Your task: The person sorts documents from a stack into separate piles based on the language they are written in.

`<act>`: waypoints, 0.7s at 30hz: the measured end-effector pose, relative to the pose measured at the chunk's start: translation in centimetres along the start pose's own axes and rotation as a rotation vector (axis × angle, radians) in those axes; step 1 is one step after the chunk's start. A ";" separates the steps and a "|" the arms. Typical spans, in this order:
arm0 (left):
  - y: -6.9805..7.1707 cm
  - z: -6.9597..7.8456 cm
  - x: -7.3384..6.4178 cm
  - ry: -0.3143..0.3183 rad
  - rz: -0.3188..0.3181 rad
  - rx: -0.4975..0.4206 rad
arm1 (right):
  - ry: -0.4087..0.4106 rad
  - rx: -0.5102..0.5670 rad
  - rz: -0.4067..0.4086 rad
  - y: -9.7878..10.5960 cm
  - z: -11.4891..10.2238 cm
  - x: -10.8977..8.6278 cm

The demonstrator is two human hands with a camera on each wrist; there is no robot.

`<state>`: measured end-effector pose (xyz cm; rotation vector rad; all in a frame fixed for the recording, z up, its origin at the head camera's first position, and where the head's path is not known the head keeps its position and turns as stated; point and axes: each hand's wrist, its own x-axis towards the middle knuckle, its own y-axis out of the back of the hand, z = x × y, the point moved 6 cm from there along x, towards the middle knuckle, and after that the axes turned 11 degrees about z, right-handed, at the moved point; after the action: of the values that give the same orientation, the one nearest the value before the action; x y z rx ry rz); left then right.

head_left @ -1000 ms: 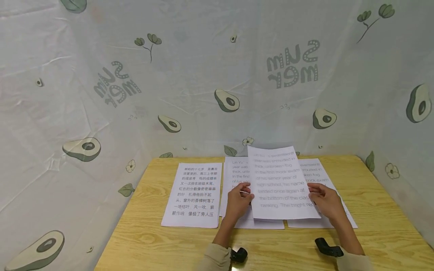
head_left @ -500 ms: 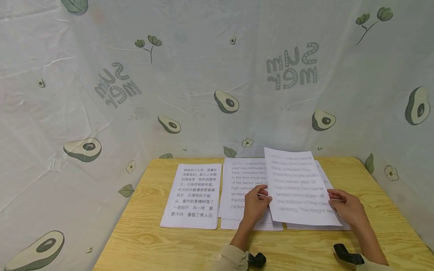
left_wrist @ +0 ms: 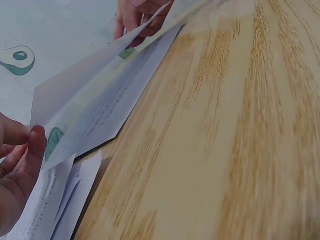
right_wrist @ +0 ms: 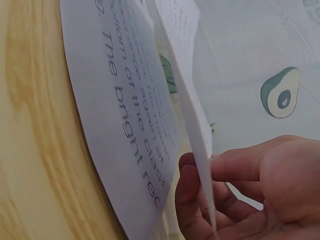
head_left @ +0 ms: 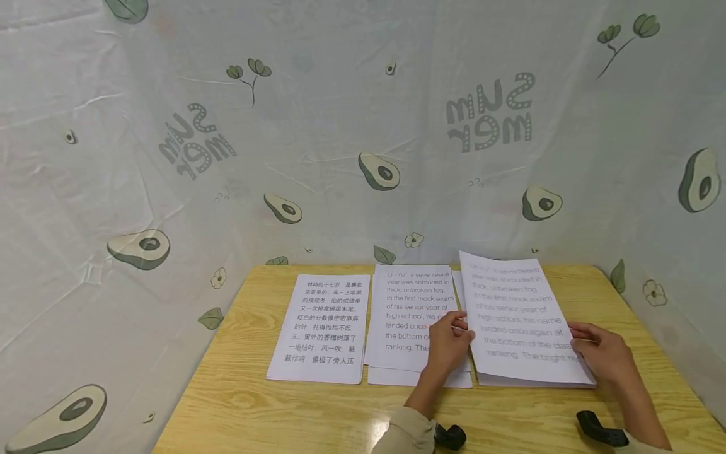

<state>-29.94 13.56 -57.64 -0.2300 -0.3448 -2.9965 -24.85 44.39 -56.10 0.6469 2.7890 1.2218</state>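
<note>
A sheet of paper (head_left: 513, 321) printed with English text is held up between both hands, over the right-hand stack. My left hand (head_left: 450, 343) pinches its left edge between thumb and fingers; the left wrist view shows this grip (left_wrist: 20, 165) close up. At the opposite edge my right hand (head_left: 607, 353) pinches the sheet, thumb on one face and fingers on the other in the right wrist view. Below it, the right stack's top page (right_wrist: 125, 125) lies on the table, printed side up. The middle stack (head_left: 408, 315) is partly covered by my left hand.
At the left of the wooden table (head_left: 238, 403) lies a stack of pages with Chinese text (head_left: 320, 328). A patterned curtain (head_left: 340, 126) with avocado prints hangs behind the table. Black curved pieces (head_left: 601, 430) sit at both wrists.
Both hands have carried the sheet to the right and slightly nearer, from over the middle stack to over the right one. More of the middle stack now shows.
</note>
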 end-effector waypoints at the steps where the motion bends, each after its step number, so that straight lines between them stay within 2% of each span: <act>1: -0.2 0.0 0.0 0.004 -0.002 0.005 | -0.002 -0.006 0.000 0.0 0.1 0.2; 8: -1.2 -0.5 0.1 0.021 -0.015 0.038 | -0.042 -0.017 -0.021 -0.1 1.1 0.9; 21: -2.0 0.1 -0.4 -0.022 -0.057 0.190 | 0.012 -0.092 -0.040 -0.2 0.9 1.1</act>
<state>-29.79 15.51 -58.07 -0.2380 -0.6443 -2.9918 -25.74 45.35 -56.73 0.5759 2.7218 1.3414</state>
